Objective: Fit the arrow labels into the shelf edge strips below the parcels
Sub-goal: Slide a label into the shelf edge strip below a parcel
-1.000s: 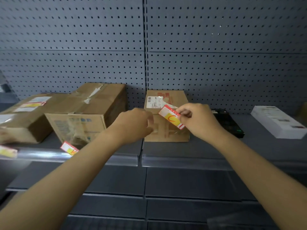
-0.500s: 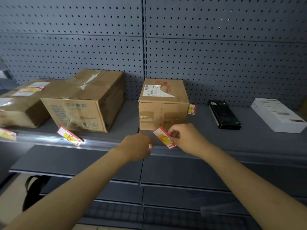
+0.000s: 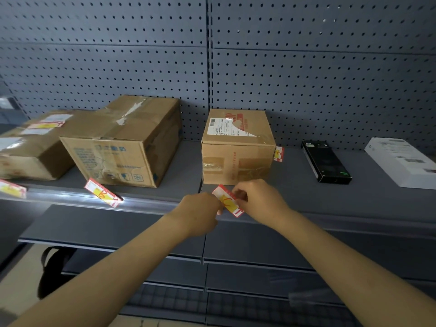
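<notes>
At the shelf edge strip (image 3: pixel 330 217), just below the small taped parcel (image 3: pixel 238 147), the arrow label (image 3: pixel 228 200) sits tilted, so it could likely jam, crease or pop out if pressed in crooked. It lies between both hands: the right hand (image 3: pixel 258 199) pinches its upper edge, and the left hand (image 3: pixel 200 212), fingers curled, holds its lower-left end.

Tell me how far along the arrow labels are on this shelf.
Done: labels sit in the edge strip below the large box, one tilted, and the far-left parcel. In hand: both hands pinch a label below the small box. Left: seating it; another label lies beside that box.
</notes>
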The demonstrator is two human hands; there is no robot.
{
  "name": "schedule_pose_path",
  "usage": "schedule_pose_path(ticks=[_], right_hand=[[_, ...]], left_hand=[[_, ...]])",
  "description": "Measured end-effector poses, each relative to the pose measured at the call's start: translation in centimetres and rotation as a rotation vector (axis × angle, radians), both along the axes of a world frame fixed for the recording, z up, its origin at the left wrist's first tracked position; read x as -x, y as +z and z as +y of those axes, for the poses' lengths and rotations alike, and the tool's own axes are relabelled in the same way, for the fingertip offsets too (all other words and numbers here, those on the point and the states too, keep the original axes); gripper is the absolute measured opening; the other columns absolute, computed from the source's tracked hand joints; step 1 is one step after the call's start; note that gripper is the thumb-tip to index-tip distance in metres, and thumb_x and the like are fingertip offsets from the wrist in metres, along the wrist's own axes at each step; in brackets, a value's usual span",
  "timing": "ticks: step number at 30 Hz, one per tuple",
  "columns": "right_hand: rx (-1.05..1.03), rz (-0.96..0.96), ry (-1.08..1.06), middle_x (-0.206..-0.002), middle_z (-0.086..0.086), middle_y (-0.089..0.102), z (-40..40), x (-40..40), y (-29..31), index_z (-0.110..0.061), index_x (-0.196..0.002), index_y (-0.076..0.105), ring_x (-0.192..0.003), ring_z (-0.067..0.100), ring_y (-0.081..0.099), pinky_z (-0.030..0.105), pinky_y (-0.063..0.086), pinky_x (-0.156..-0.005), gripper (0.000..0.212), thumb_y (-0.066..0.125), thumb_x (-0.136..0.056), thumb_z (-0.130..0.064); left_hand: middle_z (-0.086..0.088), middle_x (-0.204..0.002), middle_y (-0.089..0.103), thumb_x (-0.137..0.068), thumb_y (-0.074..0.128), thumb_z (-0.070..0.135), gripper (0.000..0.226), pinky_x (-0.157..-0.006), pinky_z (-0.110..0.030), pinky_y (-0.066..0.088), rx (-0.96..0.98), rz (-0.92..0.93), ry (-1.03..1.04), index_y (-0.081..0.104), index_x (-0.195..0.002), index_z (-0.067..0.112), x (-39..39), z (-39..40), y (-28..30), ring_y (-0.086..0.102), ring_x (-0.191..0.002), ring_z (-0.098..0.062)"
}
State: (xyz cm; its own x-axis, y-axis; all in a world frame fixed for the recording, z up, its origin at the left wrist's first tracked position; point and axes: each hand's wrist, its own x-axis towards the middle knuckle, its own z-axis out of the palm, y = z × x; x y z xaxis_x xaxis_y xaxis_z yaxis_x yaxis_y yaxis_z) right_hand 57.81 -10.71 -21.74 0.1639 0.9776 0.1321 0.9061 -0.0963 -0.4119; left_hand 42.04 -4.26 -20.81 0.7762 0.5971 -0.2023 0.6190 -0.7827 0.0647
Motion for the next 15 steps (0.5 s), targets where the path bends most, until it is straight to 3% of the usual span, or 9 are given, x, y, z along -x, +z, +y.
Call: schedule_pose_path(ticks=[6, 15], right_hand=[[0.059, -0.121, 0.023, -0.104, 0.002, 0.071, 0.1, 0.5, 0.1, -0.021, -0.106, 0.069, -0.088, 0.020, 0.066, 0.033, 0.056, -0.072, 0.017, 0.062, -0.090, -0.024], [0.150, -0.058, 0.002, -0.109, 0.005, 0.068, -1.3, 0.8, 1.8, -0.017, -0.108, 0.066, -0.094, 0.022, 0.065, 0.035, 0.056, -0.078, 0.020, 0.063, -0.088, -0.020]], left_hand=[[-0.002, -0.132, 0.057, -0.092, 0.057, 0.027, 0.036, -0.093, -0.036, 0.047, 0.032, 0.002, -0.021, 0.058, -0.128, 0.028, 0.5, 0.3, 0.2, 0.058, -0.115, -0.023], [0.003, -0.130, 0.060, -0.090, 0.057, 0.030, 0.036, -0.092, -0.033, 0.048, -0.016, -0.042, -0.038, 0.059, -0.126, 0.029, 1.0, 1.3, 2.2, 0.059, -0.116, -0.017]])
